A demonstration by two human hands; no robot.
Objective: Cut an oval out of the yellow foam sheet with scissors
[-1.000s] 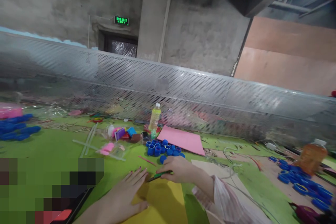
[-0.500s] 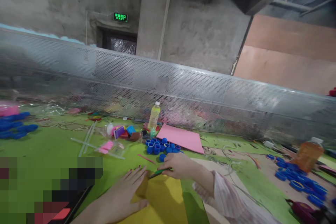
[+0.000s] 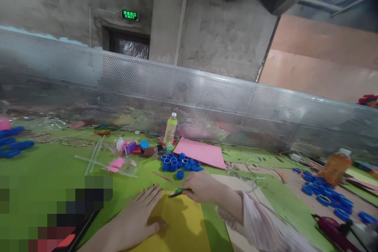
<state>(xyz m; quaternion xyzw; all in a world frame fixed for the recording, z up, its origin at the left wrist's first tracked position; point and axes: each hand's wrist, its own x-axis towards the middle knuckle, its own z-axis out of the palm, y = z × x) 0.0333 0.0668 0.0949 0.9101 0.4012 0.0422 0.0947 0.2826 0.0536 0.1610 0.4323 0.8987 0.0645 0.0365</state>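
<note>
The fingers of the person's right hand [image 3: 201, 187] are pinching a slim green tool [image 3: 176, 192], its dark tip pointing left over the top of a yellow sheet [image 3: 184, 220]. I can't tell whether the tip touches. Over on the sheet's left side, the left hand [image 3: 138, 208] lies palm down, fingers slightly spread, thumb out. The sheet rests on the green-covered counter [image 3: 56, 163], right in front of the person. Just past the right hand sits a cluster of small blue caps [image 3: 174, 163], several with their hollow sides up. Behind them stands a bottle [image 3: 170, 129] of pale yellow liquid, white-capped, near a pink sheet [image 3: 203, 153]. Left of the caps, a clear packet [image 3: 130, 165] has a pink lump in it. Well off to the right, more blue rings [image 3: 330, 195] lie beside a capped bottle of amber liquid [image 3: 335, 168].
</note>
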